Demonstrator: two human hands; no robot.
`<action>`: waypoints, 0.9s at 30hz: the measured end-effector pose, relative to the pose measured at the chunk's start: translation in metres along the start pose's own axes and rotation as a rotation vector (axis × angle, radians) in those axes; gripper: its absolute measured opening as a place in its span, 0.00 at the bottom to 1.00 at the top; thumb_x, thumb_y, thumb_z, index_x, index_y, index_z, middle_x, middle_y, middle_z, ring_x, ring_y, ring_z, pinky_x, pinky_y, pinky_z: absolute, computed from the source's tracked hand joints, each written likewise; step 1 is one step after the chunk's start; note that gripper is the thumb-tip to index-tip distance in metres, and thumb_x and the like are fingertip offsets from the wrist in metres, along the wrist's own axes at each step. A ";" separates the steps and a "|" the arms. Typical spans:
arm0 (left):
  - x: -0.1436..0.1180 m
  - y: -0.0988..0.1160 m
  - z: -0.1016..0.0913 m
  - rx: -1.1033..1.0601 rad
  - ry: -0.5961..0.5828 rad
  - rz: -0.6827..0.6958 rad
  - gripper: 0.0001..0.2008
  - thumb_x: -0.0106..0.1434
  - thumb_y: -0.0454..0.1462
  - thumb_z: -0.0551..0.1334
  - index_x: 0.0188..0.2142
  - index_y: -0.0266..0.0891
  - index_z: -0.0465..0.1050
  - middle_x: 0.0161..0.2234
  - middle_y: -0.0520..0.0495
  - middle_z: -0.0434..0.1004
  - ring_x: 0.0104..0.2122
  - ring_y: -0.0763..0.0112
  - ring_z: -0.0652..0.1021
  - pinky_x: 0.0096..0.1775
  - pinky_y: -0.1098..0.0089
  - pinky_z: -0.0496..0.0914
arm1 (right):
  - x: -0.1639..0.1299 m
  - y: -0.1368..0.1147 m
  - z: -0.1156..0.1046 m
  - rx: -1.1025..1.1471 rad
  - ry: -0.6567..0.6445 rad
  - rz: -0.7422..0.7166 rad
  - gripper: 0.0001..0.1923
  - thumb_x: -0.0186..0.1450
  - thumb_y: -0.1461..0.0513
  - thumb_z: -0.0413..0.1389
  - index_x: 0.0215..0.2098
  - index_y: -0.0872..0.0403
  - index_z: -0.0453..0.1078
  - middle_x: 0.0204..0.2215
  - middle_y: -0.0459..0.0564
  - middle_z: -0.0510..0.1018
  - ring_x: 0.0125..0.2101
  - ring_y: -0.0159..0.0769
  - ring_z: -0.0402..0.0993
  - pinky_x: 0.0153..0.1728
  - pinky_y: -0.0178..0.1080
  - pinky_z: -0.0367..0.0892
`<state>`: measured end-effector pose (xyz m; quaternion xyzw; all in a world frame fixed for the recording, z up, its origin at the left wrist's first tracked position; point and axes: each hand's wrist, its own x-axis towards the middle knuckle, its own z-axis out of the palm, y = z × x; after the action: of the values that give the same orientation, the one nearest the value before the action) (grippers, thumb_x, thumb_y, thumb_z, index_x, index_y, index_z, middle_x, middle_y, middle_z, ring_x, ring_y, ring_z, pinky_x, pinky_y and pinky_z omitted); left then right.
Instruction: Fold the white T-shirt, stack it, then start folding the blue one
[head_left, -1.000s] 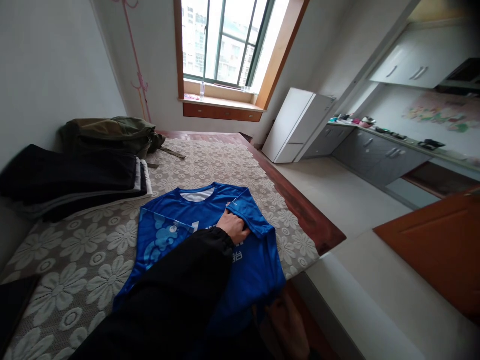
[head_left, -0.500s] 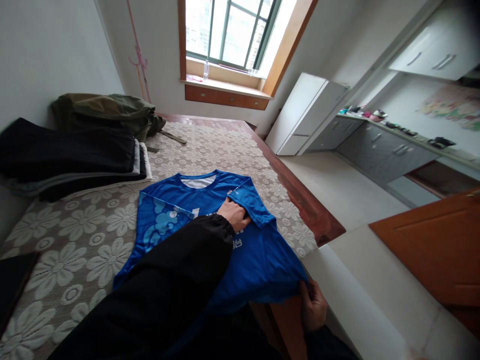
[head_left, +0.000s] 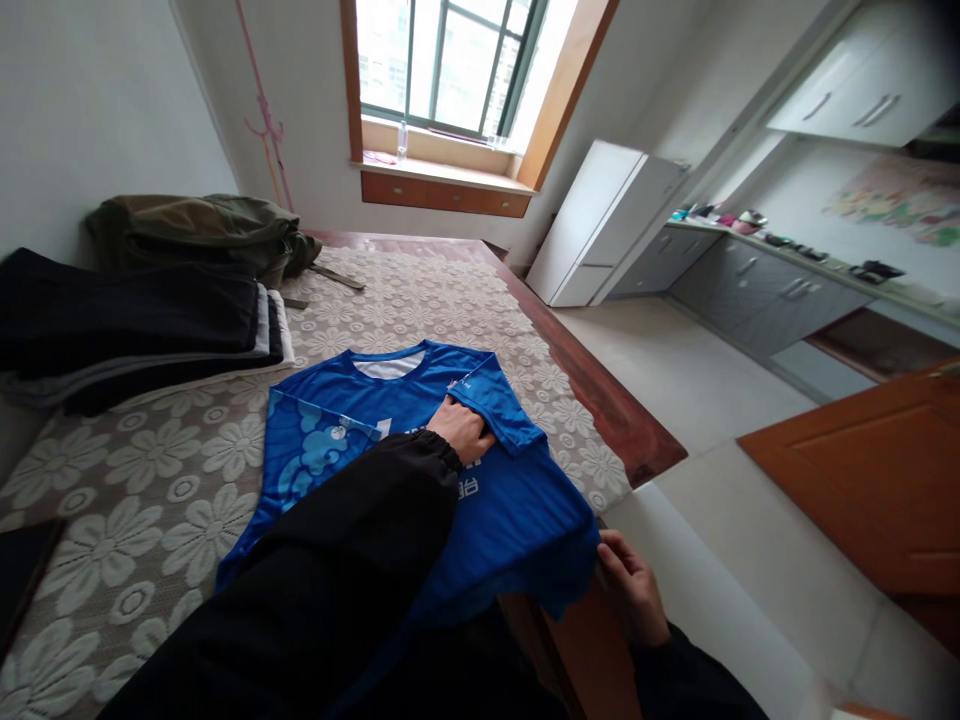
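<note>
Since half a second ago, the right hand (head_left: pixel 630 580) has lifted the lower corner of the blue shirt (head_left: pixel 420 470) a little higher and nearer the table edge, while the left hand (head_left: pixel 465 428) has stayed where it was.

In the head view, the blue shirt lies flat on the flowered lace cloth (head_left: pixel 150 470) that covers the table (head_left: pixel 600 410), its hem hanging over the near edge. The left hand presses on the shirt's chest, its fingers closed on the folded-in right sleeve. The right hand's fingers pinch the shirt's lower right corner, just off the table edge. A stack of dark folded clothes (head_left: pixel 135 330) and an olive bag (head_left: pixel 195 230) sit well apart, by the wall.
</note>
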<state>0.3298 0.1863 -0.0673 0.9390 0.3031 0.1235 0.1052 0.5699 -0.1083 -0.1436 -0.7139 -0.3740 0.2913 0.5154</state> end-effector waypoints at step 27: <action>-0.001 0.000 -0.003 -0.046 0.008 0.005 0.24 0.71 0.50 0.55 0.52 0.38 0.80 0.56 0.35 0.81 0.60 0.49 0.76 0.65 0.52 0.58 | 0.067 -0.058 0.001 -0.508 0.139 -0.358 0.19 0.66 0.45 0.60 0.42 0.50 0.76 0.31 0.49 0.79 0.33 0.42 0.74 0.39 0.43 0.70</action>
<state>0.3278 0.1858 -0.0646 0.9366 0.2985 0.1343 0.1253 0.5923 -0.0407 -0.0912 -0.7608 -0.5183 0.0441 0.3881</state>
